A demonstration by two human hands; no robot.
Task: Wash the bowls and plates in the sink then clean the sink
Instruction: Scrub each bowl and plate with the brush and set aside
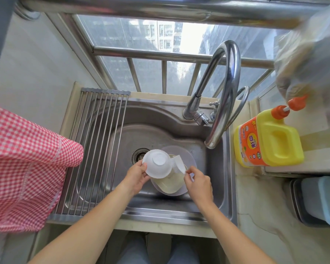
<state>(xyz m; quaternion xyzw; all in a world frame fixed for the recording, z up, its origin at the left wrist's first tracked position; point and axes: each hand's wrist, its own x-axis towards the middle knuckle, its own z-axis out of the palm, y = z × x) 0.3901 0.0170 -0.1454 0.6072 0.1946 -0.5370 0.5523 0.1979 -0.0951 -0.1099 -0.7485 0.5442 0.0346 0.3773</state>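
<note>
— Starting left: the left hand [136, 173] grips the rim of the white bowl [157, 163], upside down over the sink [111, 149], just near the drain [139, 156].

— By its edge only. If it's wet, it could slip and crack on the steel.

— Right of it, the right hand [197, 182] pinches a white scrap [179, 164] above the stacked plates [171, 184].

— If that drops, it may clog the drain. The detergent bottle [269, 138] on the table stands untouched, far right.
</note>
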